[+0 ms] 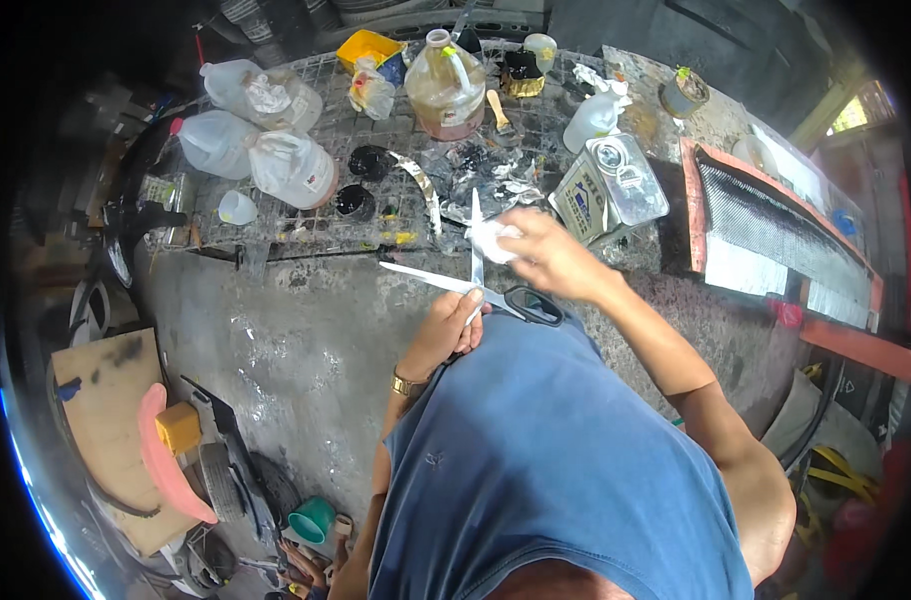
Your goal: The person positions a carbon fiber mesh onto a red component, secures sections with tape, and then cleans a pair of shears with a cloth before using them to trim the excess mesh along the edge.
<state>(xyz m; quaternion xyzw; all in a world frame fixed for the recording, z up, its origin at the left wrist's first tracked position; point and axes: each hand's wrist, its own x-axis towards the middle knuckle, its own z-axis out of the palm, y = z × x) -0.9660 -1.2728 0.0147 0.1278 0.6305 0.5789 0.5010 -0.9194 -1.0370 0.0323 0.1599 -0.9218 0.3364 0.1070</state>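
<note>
My left hand (456,325) is closed on a pair of scissors (426,276) around the pivot, their blades spread apart, one pointing left and one upward, with a black handle to the right. My right hand (541,255) pinches a crumpled white cloth or paper (494,238) against the upright blade. Just beyond, on the stained, gridded work table (406,135), lie dark scraps (486,162), a curved white-smeared strip (419,190) and two dark round pots or patches (371,160). A large rectangular metal can (636,190) stands right of my right hand.
Several plastic jugs (291,170), a yellow container (369,48) and a brush (500,112) stand or lie on the table. A black woven panel in a pink frame (776,240) is at right. Lower left are cardboard (106,410), a green bucket (311,520) and another person's hand (306,565).
</note>
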